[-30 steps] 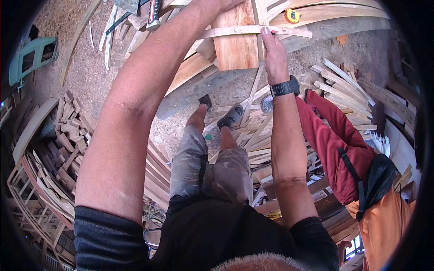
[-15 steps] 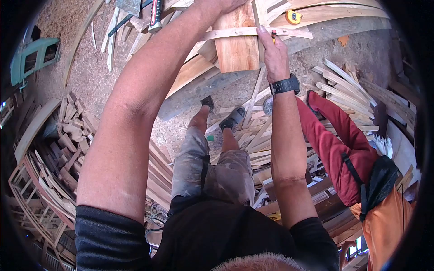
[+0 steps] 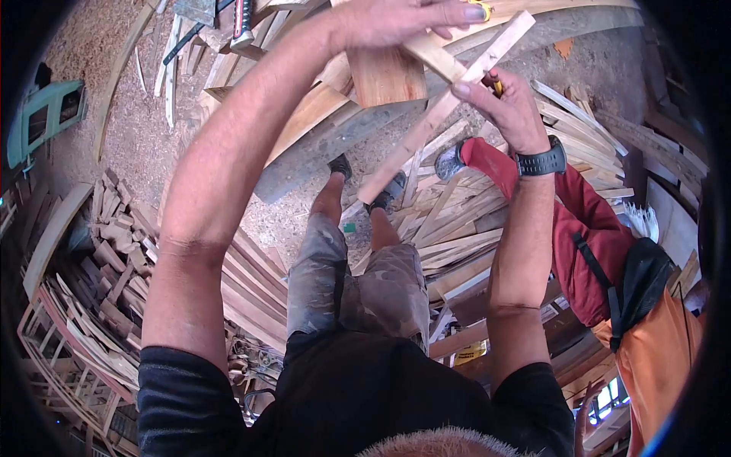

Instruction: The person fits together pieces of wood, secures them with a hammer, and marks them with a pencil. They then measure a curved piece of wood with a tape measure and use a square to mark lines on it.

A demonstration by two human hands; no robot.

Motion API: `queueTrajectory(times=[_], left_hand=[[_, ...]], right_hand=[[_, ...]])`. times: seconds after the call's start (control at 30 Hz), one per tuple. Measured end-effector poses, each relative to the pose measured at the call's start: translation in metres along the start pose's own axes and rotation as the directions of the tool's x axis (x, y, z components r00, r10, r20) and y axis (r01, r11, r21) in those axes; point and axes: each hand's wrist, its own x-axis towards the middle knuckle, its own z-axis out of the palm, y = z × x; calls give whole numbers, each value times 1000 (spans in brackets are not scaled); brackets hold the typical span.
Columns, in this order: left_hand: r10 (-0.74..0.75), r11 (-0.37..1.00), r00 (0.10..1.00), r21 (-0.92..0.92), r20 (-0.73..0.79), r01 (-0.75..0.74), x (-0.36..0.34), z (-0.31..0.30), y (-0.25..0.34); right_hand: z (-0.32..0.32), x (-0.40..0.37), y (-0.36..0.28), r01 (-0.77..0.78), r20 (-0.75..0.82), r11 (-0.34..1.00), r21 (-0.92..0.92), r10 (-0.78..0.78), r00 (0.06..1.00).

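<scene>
My right hand (image 3: 510,107), with a black watch at the wrist, is closed around a T-shaped wooden square (image 3: 430,126) where its two strips meet. A yellow pencil (image 3: 497,85) is tucked between the same fingers. The square's long strip slants from upper right down over my foot. My left hand (image 3: 396,23) reaches across with fingers stretched out, over the square's short strip and the upper end of a wide plank (image 3: 387,80). Just past its fingertips a yellow tape measure (image 3: 483,9) shows partly.
A hammer (image 3: 242,23) lies among wood pieces at the upper left. Beside me stands a person in red trousers (image 3: 582,259). Stacked offcuts (image 3: 114,251) are on the left, loose slats (image 3: 449,213) around my feet. A green machine (image 3: 47,118) stands far left.
The wooden square has turned from lying across the plank to a slant, lifted off toward the right with my right hand. My left hand has come down and right into view.
</scene>
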Motion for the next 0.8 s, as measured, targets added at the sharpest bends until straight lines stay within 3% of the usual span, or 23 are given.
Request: queueTrajectory(times=[0.07, 0.1, 0.17, 0.2, 0.27, 0.3, 0.37, 0.4, 0.47, 0.57, 0.67, 0.73, 0.8], left_hand=[[180, 974, 954, -89, -240, -206, -8, 20, -9], [186, 973, 953, -87, -238, -212, -12, 25, -11], [155, 982, 867, -19, -474, -186, -27, 35, -16], [157, 982, 868, -21, -472, -189, -37, 43, -20], [-188, 976, 873, -183, -449, 116, -56, 58, -28], [-186, 977, 876, -182, -445, 115, -64, 64, -29], [-330, 870, 934, -428, -137, 244, -82, 78, -26], [-332, 870, 933, -425, -137, 248, -91, 84, -24], [-386, 669, 921, -670, 58, 322, -106, 95, -18], [-303, 696, 951, -668, 61, 265, -120, 100, -23], [-281, 682, 958, -692, 50, 237, -125, 117, -24], [-290, 623, 957, -760, -6, 184, -128, 127, -26], [-310, 617, 950, -765, -21, 184, -133, 142, -26]], right_hand=[[-1, 0, 0, -129, -63, 990, 56, 132, 989], [4, -2, 0, -107, -104, 989, 107, 118, 988], [5, -8, 5, -113, -150, 991, 77, 123, 981], [5, -11, 7, -119, -192, 992, 51, 126, 973], [8, -14, 8, -126, -232, 989, 80, 141, 962], [9, -16, 9, -135, -264, 984, 114, 161, 951], [10, -17, 9, -158, -265, 978, 138, 190, 945], [10, -16, 10, -177, -263, 971, 160, 215, 940], [11, -17, 12, -162, -269, 976, 146, 197, 943], [10, -22, 12, -178, -286, 970, 163, 219, 933], [8, -31, 13, -220, -177, 971, 89, 233, 956], [14, -35, 10, -38, -161, 988, 152, 62, 985], [14, -43, 7, -52, -171, 980, 191, 85, 982]])
